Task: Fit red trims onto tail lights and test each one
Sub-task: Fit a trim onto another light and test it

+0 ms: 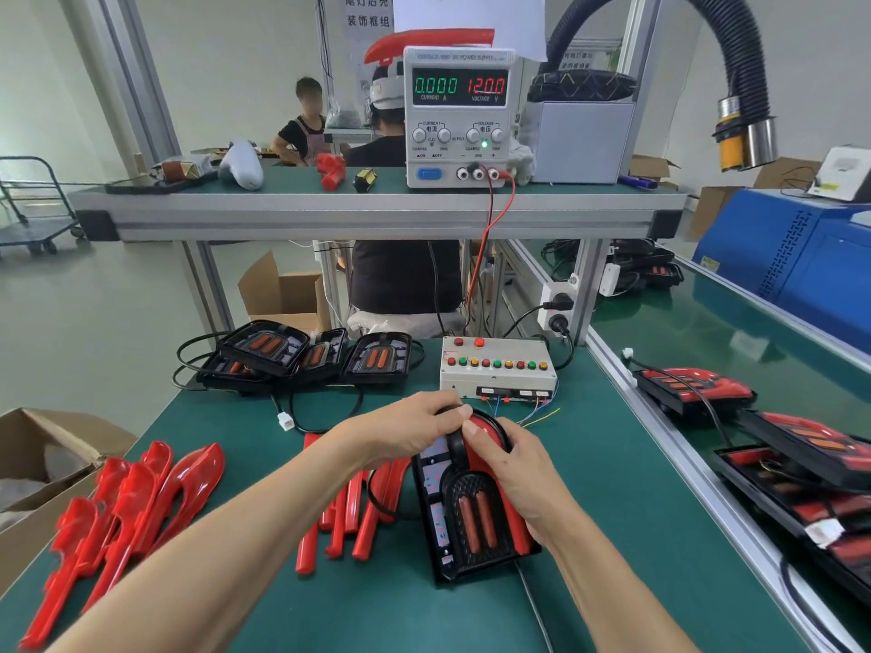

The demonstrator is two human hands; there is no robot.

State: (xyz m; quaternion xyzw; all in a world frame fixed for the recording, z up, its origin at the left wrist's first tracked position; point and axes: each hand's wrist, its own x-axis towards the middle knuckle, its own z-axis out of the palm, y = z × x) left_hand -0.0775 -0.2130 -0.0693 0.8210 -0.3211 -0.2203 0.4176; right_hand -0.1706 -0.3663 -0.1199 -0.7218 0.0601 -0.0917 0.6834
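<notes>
My left hand [414, 433] and right hand [511, 468] both press a red trim [490, 428] onto this tail light [471, 516]; bare lights [311, 353] and loose trims [141, 506] still wait

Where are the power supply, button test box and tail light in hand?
power supply [459, 117], head view, front panel.
button test box [497, 377], head view, front face.
tail light [476, 516], head view, black lens grid.

Head-worn camera looks forward and down, close over the workbench [612, 487].
</notes>
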